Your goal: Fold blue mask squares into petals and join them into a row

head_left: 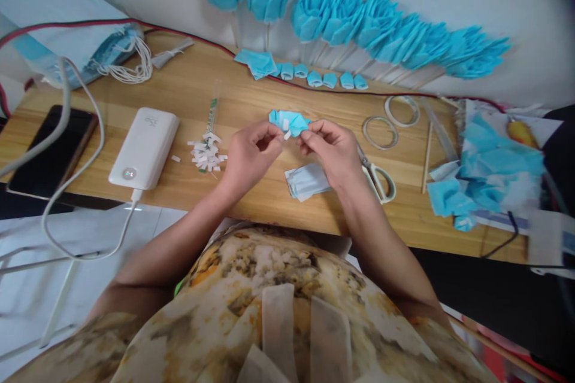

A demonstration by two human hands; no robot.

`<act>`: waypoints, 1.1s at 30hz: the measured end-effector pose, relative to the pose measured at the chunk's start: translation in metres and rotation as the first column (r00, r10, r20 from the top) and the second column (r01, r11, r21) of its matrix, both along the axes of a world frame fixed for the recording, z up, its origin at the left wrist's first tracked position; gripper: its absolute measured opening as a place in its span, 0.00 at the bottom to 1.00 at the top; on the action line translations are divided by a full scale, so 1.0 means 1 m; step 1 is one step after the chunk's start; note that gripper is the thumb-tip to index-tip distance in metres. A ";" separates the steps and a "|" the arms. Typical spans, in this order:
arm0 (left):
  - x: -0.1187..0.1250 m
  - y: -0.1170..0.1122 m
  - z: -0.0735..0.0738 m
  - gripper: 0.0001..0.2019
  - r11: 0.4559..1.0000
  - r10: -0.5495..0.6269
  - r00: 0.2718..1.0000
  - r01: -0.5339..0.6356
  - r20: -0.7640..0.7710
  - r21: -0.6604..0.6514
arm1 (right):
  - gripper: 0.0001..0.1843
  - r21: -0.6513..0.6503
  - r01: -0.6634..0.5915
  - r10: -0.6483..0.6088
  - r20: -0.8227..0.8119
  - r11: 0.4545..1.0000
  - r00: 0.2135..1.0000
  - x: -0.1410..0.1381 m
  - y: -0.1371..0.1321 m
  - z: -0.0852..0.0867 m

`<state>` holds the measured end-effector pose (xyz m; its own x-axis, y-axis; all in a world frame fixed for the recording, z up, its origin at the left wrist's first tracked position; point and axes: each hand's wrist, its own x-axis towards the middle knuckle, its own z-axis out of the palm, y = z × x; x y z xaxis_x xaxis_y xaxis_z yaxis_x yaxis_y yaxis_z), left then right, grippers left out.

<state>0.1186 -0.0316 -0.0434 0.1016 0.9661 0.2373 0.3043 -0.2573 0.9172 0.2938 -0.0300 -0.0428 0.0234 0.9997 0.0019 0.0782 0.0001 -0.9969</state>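
My left hand [255, 152] is closed in a pinch at the left side of a small folded blue fabric piece [297, 122]. A short white strip [287, 134] shows at its fingertips, against the fabric's lower edge; whether it is stuck on, I cannot tell. My right hand [331, 148] pinches the right end of the same fabric between thumb and fingers. Below the hands lies a stack of pale blue fabric pieces [307, 181], partly covered by my right hand. Scissors with pale handles [381, 182] rest beside my right wrist, their blades mostly hidden.
Blue fabric flowers on sticks [344, 15] lean against the wall, with several small folded blue pieces [314, 78] before them. White strips [207, 152], a power bank [144, 146] and a phone [49, 149] lie left. Tape rolls [380, 133] and a fabric pile [494, 161] lie right.
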 end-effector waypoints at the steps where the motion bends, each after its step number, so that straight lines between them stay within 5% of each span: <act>1: -0.004 0.000 0.000 0.06 1.000 0.007 1.000 -0.007 -0.007 -0.002 | 0.06 -0.020 0.006 -0.006 -0.018 1.000 1.000 0.002 0.002 0.000; 6: -0.054 -0.002 0.002 0.05 0.988 0.123 0.976 -0.102 -0.181 0.118 | 0.06 -0.059 -0.028 0.025 -0.041 0.998 0.999 0.014 0.013 0.009; 10: -0.109 0.002 0.004 0.04 0.958 0.190 0.850 -0.052 -0.491 0.281 | 0.07 -0.005 -0.073 0.073 -0.006 0.997 0.997 0.010 0.022 0.014; 14: -0.140 0.012 0.003 0.06 0.984 0.098 0.795 0.013 -0.599 0.178 | 0.07 0.012 -0.136 0.136 0.017 0.991 0.991 -0.001 0.025 0.009; 21: -0.133 0.017 0.009 0.05 0.991 0.100 0.807 -0.027 -0.582 0.132 | 0.08 -0.013 -0.187 0.185 -0.101 0.982 0.978 0.001 0.018 -0.007; 27: -0.127 0.017 0.012 0.12 0.995 0.066 0.686 0.007 -0.724 0.097 | 0.09 -0.059 -0.173 0.163 -0.137 0.983 0.977 0.006 0.016 -0.008; 33: -0.122 0.015 0.012 0.07 0.979 0.131 0.746 0.005 -0.653 0.202 | 0.08 -0.064 -0.181 0.169 -0.163 0.981 0.972 0.006 0.016 -0.005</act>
